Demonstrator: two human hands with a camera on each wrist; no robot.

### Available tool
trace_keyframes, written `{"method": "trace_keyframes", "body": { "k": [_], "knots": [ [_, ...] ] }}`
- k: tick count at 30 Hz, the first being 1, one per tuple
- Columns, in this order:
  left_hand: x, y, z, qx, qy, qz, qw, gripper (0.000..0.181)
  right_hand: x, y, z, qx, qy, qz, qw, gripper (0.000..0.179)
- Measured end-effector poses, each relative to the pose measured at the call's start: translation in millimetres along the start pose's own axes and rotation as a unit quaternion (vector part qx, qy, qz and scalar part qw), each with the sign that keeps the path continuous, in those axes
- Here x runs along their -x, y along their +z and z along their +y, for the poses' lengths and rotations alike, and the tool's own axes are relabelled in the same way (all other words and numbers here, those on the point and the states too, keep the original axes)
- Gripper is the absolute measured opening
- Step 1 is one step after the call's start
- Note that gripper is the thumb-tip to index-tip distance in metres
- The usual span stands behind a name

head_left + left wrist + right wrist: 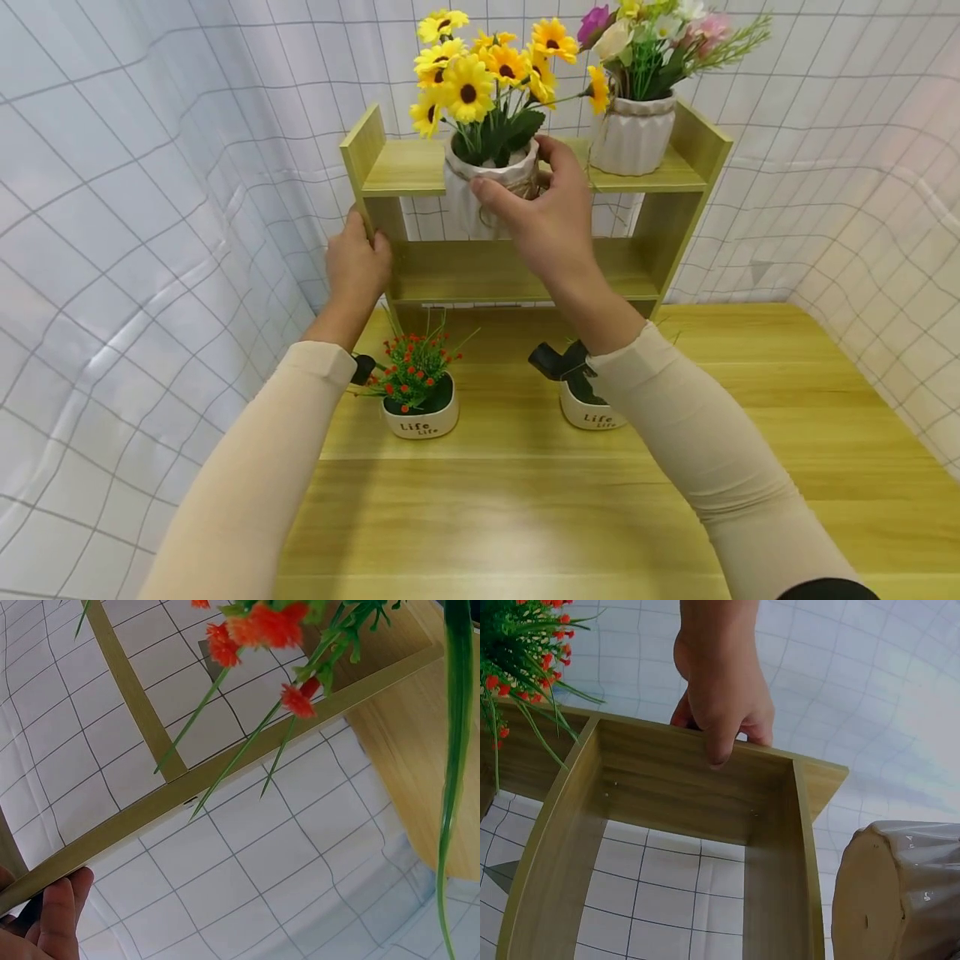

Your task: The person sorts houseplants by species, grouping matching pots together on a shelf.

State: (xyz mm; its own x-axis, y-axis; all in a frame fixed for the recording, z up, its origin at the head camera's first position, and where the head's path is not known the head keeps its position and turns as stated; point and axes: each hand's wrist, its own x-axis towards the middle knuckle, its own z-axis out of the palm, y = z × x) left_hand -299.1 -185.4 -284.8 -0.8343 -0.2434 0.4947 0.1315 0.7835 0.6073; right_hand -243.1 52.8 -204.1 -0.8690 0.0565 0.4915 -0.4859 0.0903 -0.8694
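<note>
My right hand (pixel 551 208) grips a white ribbed ceramic pot (pixel 476 196) of yellow sunflowers (pixel 468 87), thumb on its near side. In the right wrist view the underside of the pot (pixel 866 900) shows, held apart from the top board. Twine is tied round the pot. My left hand (pixel 357 260) holds the left side panel of a wooden shelf (pixel 517 271); in the right wrist view the thumb of the left hand (pixel 727 697) lies over the panel's front edge. On the top board, at the right, stands a second white pot (pixel 633 137) with mixed flowers.
Below, on the wooden table (pixel 487 508), stand a white oval planter (pixel 420 423) with red-flowered greenery and a similar planter (pixel 588 414) partly behind my right forearm. Black wrist cameras (pixel 551 361) hang near both plants. A white gridded curtain (pixel 247 125) surrounds the table.
</note>
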Motion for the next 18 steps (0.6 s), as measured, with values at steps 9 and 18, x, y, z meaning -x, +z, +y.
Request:
{"method": "trace_keyframes", "body": {
  "k": [9, 18],
  "knots": [
    [2.0, -1.1, -3.7, 0.004, 0.002, 0.002, 1.0, 0.039, -24.4, 13.5, -1.6, 0.027, 0.011, -0.019, 0.9994, 0.075],
    [-0.2, 0.7, -1.8, 0.006, 0.008, -0.001, 1.0, 0.038, -39.6, 21.5, -2.1, 0.043, 0.036, -0.026, 0.9981, 0.072]
  ]
}}
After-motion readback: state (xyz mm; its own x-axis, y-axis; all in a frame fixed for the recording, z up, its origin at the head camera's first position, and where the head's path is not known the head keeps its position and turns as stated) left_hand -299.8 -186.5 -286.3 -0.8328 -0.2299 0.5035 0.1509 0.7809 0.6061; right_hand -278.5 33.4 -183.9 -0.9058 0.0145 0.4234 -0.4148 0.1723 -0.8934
